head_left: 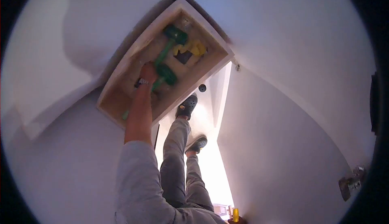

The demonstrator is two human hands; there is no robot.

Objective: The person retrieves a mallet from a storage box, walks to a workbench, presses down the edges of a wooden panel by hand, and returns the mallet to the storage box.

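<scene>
Reaching hand: the left hand [148,72], seen from the head view, is inside a wooden box [211,64], beside two long green tools [163,54]; its fingers are hidden, so I cannot tell whether it grips one.
Wrist: a dark band [140,82] circles it; the grey sleeve [137,167] ends below the elbow.
Box contents: a yellow and black item [192,49] lies near the upper green head; a small green piece [125,114] shows at the lower corner.
Yellow handle [236,215]: upright at the bottom edge; the right hand [242,220], mostly cut off, is closed around it.
Feet: dark clogs [186,106] on a pale floor [204,116].
</scene>
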